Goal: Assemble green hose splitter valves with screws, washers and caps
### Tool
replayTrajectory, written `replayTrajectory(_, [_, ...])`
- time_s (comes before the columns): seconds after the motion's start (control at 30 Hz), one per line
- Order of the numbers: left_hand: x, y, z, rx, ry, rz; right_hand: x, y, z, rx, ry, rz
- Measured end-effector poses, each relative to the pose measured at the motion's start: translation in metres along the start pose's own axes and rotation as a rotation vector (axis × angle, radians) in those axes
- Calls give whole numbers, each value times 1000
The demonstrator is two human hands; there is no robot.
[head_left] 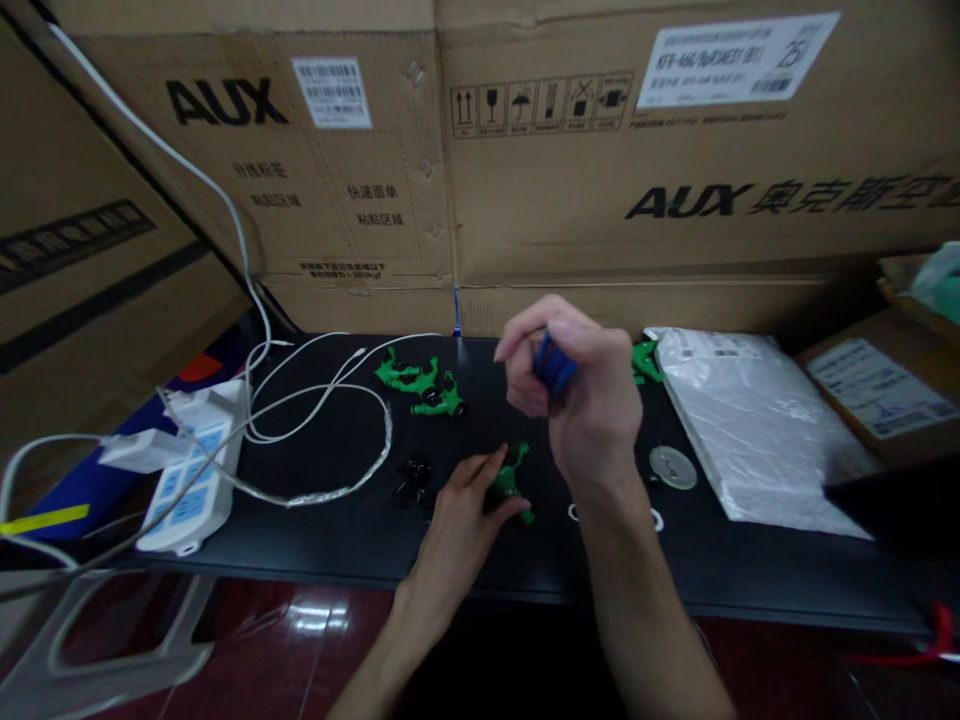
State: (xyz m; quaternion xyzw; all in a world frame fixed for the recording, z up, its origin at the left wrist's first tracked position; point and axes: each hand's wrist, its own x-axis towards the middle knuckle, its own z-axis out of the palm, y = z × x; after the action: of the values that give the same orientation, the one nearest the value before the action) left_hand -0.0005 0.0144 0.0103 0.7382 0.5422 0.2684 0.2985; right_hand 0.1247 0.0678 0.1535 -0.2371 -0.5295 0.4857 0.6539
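Note:
My left hand (457,510) rests low over the dark table, thumb and fingers on either side of a green branching plastic part (510,480) lying there. Raised above the table, my right hand (581,385) is closed around a blue handle (553,366). The rest of that object is hidden by my fingers, so its kind does not show. Left of my left hand lie small black pieces (412,480). Farther back are several similar green parts (442,398), and another green part (645,362) sits beyond my right wrist.
A white power strip (195,470) with plugs and loose white cables (330,390) occupies the left. A white plastic mailer (750,430), a round clear disc (672,467) and a cardboard box (877,380) are on the right. Large AUX cartons (525,220) wall off the back.

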Motion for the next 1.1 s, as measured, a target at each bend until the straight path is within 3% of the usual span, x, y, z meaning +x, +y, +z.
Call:
replayTrajectory(0.1, [3, -2, -5, -14, -33, 23, 19, -6, -21, 167, -544, 200])
replayTrajectory(0.17, [4, -1, -9, -36, -73, 43, 31, -5, -28, 259, -809, 284])
replayTrajectory(0.2, [5, 0, -11, -50, -90, 47, 35, -3, -30, 307, -875, 305])
replayTrajectory(0.27, [6, 1, -14, -72, -116, 32, 40, 2, -32, 389, -888, 293])
replayTrajectory(0.33, [7, 2, -14, -77, -122, 7, 40, 7, -32, 413, -815, 240])
replayTrajectory(0.4, [6, 2, -12, -65, -116, -4, 35, 8, -30, 369, -648, 178])
replayTrajectory(0.53, [3, -1, -5, -32, -66, 7, 14, 6, -16, 175, -202, 51])
replayTrajectory(0.7, [-2, 5, -1, 8, -29, -23, -5, 9, 11, -372, 489, -230])
replayTrajectory(0.8, [-4, 9, 0, 21, -17, -24, -9, 12, 16, -454, 632, -271])
replayTrajectory(0.83, [-4, 10, 0, 24, -8, -21, -9, 11, 15, -433, 604, -265])
replayTrajectory(0.9, [-4, 9, 1, 33, 13, -16, -6, 9, 9, -329, 411, -207])
replayTrajectory(1.03, [-3, 6, 4, 55, 79, 10, 10, 0, -11, 35, -350, 37])
replayTrajectory(1.1, [-3, 6, 5, 57, 100, 25, 19, -2, -19, 177, -662, 169])
